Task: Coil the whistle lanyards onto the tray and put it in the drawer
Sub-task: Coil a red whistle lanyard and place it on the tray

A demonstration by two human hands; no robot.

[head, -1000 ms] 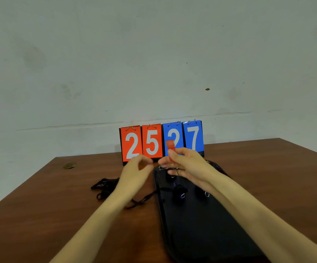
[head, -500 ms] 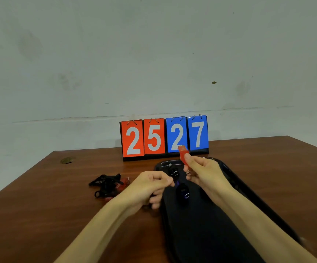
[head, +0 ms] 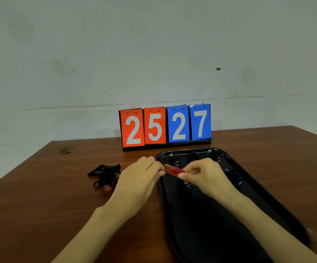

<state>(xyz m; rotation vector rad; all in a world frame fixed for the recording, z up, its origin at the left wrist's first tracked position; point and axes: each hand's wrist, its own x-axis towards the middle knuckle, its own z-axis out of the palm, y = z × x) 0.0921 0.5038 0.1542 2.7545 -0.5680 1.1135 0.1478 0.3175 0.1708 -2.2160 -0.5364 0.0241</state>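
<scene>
Whistle [head: 173, 170], upright in the right hand [head: 209, 177] a moment ago, now lies level above the tray's [head: 220, 224] far left corner, pinched at each end by fingers of both hands, the left hand [head: 140, 179] newly joined, so set-down looks near; more lanyards [head: 106, 174] wait left of the tray.

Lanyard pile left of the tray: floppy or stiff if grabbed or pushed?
Likely floppy: the lanyard pile lies in loose tangled loops, so it should sag and trail when lifted. Probably light, since the cords are thin. Pushed, it would likely bunch or drag rather than roll, with reddish pieces caught in it.
</scene>
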